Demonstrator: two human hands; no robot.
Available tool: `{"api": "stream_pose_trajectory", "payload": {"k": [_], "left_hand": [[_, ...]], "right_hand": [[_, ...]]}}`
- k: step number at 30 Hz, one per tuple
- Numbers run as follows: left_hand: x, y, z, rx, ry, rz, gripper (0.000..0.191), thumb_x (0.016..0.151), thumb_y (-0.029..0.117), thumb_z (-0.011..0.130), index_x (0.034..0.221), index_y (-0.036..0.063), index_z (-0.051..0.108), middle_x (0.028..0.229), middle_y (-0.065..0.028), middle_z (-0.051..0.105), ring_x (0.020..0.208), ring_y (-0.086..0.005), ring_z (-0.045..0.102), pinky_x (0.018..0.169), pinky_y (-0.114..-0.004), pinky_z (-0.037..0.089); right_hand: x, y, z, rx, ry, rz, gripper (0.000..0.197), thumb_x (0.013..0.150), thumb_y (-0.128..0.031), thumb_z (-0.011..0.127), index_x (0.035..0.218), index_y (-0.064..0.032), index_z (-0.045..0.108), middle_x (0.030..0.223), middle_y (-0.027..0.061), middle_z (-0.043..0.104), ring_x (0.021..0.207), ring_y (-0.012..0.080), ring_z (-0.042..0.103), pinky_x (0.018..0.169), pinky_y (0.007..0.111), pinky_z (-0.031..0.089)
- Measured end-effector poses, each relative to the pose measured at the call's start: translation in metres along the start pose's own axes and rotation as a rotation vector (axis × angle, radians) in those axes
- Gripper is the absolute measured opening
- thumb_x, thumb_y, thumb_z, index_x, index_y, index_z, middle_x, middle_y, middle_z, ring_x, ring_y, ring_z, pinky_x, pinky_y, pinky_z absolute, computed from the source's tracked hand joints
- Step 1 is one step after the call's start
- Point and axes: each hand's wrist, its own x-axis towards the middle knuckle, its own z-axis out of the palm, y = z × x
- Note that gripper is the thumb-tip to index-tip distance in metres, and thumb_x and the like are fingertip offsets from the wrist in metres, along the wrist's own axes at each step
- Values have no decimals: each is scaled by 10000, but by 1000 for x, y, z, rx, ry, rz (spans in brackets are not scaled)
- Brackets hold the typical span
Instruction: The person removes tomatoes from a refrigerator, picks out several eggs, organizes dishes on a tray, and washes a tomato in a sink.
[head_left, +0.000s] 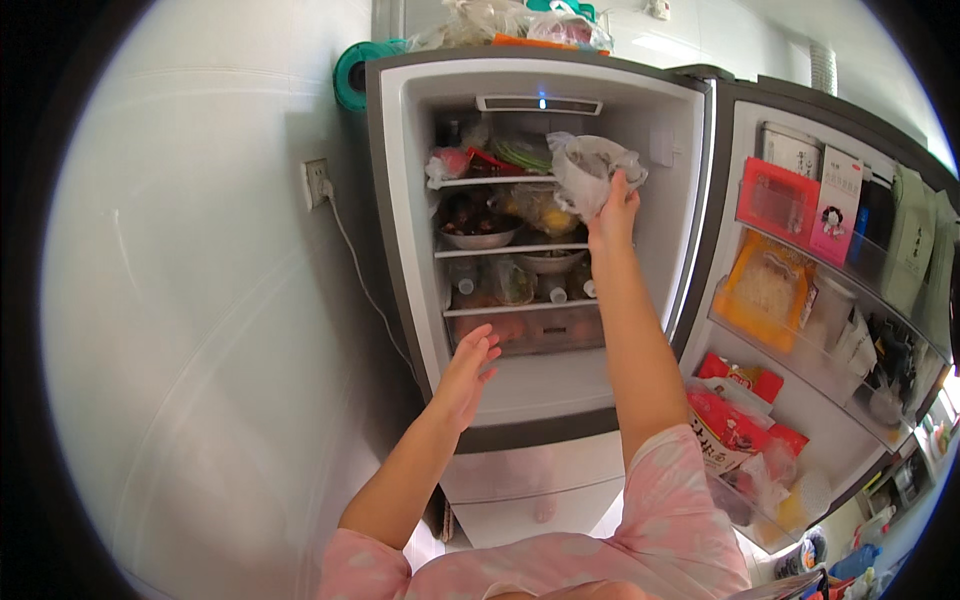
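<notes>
My right hand (616, 212) grips a crumpled, translucent plastic bag (589, 169) at the right end of the top shelf in an open refrigerator (396, 247). What the bag contains is hard to make out. Lower and to the left, my left hand (468, 379) hovers in front of the clear drawer (555, 330), fingers apart, with nothing in it. Long green vegetables (523, 156) and a bagged reddish item (450, 161) lie on the top shelf. Below them are a metal bowl (480, 238) of dark food and a bag with yellow contents (555, 217).
The refrigerator door (724, 225) stands swung out to the right, its racks filled with packets such as an orange bag (765, 289) and red food packages (727, 424). At left, a tiled wall (210, 300) holds an outlet (315, 184) with a plugged-in cord. Plastic bags (480, 22) sit on top.
</notes>
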Motion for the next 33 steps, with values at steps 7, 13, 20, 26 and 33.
{"api": "stream_pose_trajectory", "payload": {"k": [7,13,20,26,33], "left_hand": [[13,8,-13,25,-2,18,328,926,347,446,1176,141,494,1181,17,485,1106,-121,417,919,-304,300],[27,4,-13,52,-12,16,273,930,316,437,1109,133,535,1142,19,523,1094,-118,441,922,-301,306],[32,-1,-18,80,-49,3,239,935,287,421,1082,147,548,1140,32,530,1099,-110,440,931,-298,293],[36,-6,-13,95,-39,-35,231,933,294,421,1055,151,556,1157,31,524,1103,-110,433,931,-301,291],[17,0,-15,115,-108,-26,237,931,311,419,1043,157,558,1159,30,525,1092,-109,436,931,-298,287]], "right_hand": [[111,17,27,-375,260,54,800,752,-424,664,1316,-83,211,1318,183,314,1072,295,477,847,421,440],[140,10,30,-1556,275,-164,699,787,-503,578,1212,0,346,1219,234,366,1007,369,524,825,446,457],[97,15,26,-1676,-74,-741,415,807,-227,603,1122,-24,426,1089,188,415,947,351,535,742,431,492],[125,20,16,-1670,-148,-902,319,793,-111,583,1087,-55,474,1088,184,431,940,349,529,762,440,481],[108,14,6,-1756,-164,-605,522,824,-179,566,1302,-129,365,1191,157,403,1053,347,472,856,445,434]]}}
